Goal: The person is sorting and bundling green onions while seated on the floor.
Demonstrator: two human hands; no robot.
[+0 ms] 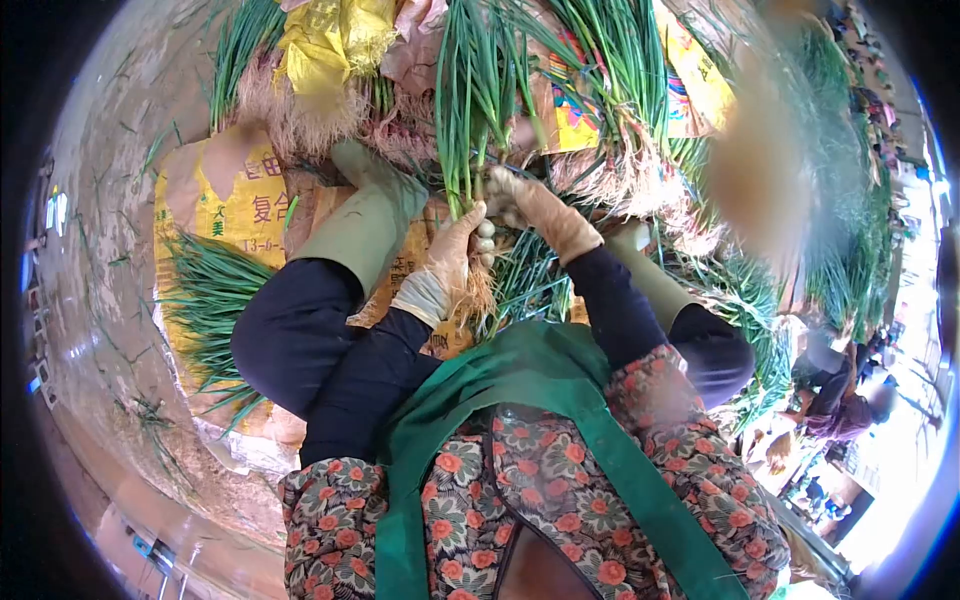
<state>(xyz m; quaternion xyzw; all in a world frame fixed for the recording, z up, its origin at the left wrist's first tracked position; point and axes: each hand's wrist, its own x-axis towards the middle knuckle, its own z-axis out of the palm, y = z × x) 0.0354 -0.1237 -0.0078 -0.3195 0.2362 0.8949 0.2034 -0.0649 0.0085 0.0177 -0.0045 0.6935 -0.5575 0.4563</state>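
A small bunch of green onions (462, 150) stands upright between my hands, its long green leaves reaching away from me. Wearing a pale glove, my left hand (450, 262) is wrapped round its lower end, and brown roots (476, 298) hang below the fingers. My right hand (540, 208), also gloved, is just right of the stems with its fingers curled in against them. What those fingers pinch is hidden. Loose green leaves (530, 275) lie beneath my hands, between my legs.
Piles of green onions with pale roots (625, 175) lie ahead. Another pile (215, 310) rests on a yellow printed sack (205, 200) at left. A yellow bag (335, 45) lies at the top. More onions (840, 240) and a person (845, 410) are on the right.
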